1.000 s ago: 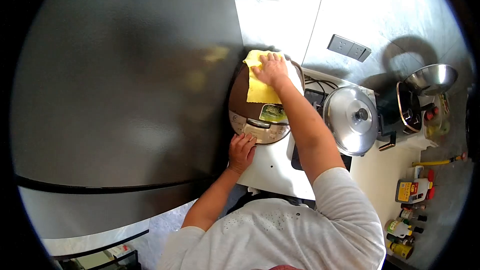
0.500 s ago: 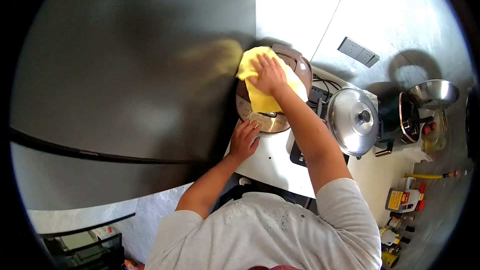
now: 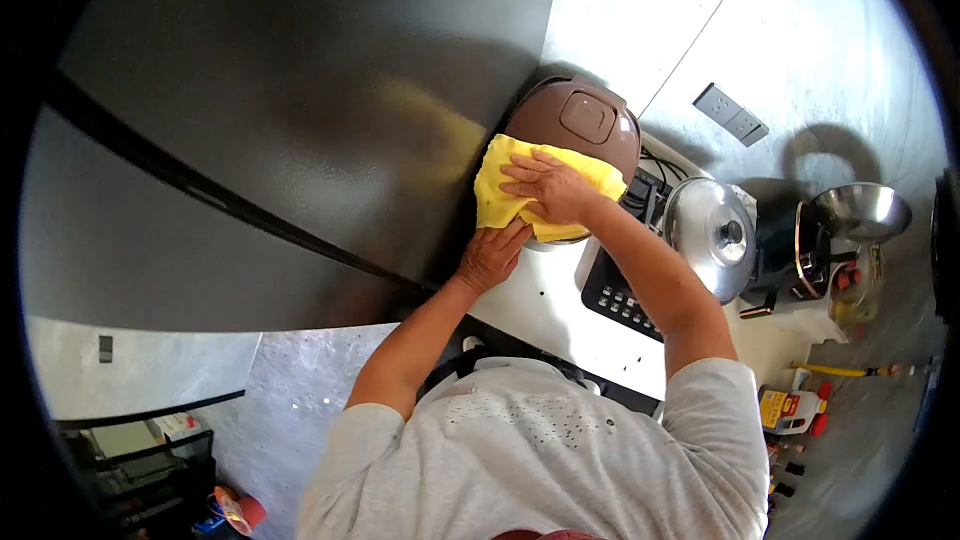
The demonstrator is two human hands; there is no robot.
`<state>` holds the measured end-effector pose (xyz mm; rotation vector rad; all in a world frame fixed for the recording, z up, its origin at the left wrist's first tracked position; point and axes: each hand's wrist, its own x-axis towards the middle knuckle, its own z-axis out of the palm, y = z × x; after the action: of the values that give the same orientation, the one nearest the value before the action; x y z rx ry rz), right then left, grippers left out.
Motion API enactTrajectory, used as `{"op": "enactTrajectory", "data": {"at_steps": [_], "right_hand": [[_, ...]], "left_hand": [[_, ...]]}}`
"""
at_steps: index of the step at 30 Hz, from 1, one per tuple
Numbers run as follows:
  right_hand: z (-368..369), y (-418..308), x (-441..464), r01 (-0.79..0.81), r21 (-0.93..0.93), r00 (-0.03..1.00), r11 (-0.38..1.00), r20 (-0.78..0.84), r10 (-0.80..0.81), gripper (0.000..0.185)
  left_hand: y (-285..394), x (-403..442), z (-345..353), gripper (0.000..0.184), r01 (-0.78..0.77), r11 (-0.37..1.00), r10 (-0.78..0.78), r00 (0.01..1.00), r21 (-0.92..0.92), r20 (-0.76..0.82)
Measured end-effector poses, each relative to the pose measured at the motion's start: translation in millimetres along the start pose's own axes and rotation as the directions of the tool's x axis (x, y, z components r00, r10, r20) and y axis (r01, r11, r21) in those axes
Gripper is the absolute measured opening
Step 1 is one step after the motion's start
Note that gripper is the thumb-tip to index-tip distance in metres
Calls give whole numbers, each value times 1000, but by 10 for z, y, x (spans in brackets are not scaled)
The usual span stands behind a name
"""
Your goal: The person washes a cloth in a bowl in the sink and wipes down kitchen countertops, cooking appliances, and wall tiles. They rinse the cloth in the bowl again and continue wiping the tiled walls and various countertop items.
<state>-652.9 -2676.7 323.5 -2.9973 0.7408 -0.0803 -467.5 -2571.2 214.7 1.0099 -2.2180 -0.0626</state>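
Observation:
A yellow cloth [image 3: 505, 202] lies spread over the front part of a brown rice cooker [image 3: 535, 118], covering its control panel. My right hand [image 3: 555, 188] presses flat on top of the cloth, fingers stretched out to the left and slightly apart. At the cooker's front left, my left hand [image 3: 490, 258] rests with extended fingers against the cloth's lower edge; whether the fingertips touch the cooker itself is hidden. The back of the lid, with its square vent cover, shows uncovered.
A dark refrigerator [image 3: 300, 120] stands close on the left. Right of the cooker are a black cooktop [image 3: 622, 298], a lidded steel pan [image 3: 708, 240], a black pot [image 3: 785, 250] and a steel bowl [image 3: 862, 212]. Cables and a wall socket [image 3: 730, 113] sit behind; bottles [image 3: 792, 408] stand at right.
My right hand has slid the cloth from the lid's back and middle toward the front, uncovering the back of the lid. The left hand now meets the cloth's edge. The view has tilted slightly.

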Motion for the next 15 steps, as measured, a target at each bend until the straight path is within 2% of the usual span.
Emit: {"op": "enactTrajectory", "data": {"at_steps": [2, 4, 5, 6, 8, 10, 12, 13, 15], "right_hand": [[11, -55, 91, -42, -12, 999, 999, 22, 43, 52], [44, -196, 266, -389, -67, 910, 919, -182, 372, 53], [116, -297, 330, -449, -182, 890, 875, -180, 420, 55], [191, -365, 344, -466, -219, 881, 857, -207, 426, 55], [221, -448, 219, -362, -275, 931, 891, -159, 329, 55], [170, -513, -7, -341, -251, 939, 906, -140, 314, 55], [63, -555, -272, -198, -128, 979, 972, -71, 190, 57], [53, -567, -420, -178, -79, 981, 981, -94, 171, 61], [57, -543, -763, -172, -76, 984, 982, -66, 168, 64]], "left_hand": [[97, -10, -45, 48, 23, 999, -23, 1000, 29, -8], [167, -37, -110, 48, 100, 994, -99, 995, -44, 11], [189, -90, -119, 48, 103, 994, -103, 995, -46, 5], [216, -181, -145, 46, 145, 987, -143, 989, -67, 21], [233, -364, -191, 44, 169, 981, -165, 985, -94, 51], [212, -563, -200, 38, 205, 968, -208, 978, -148, -7], [159, -762, -262, 35, 256, 949, -252, 967, -183, 44], [142, -844, -309, 33, 311, 927, -298, 950, -208, 95], [137, -971, -418, 34, 309, 934, -299, 951, -180, 82]]}}
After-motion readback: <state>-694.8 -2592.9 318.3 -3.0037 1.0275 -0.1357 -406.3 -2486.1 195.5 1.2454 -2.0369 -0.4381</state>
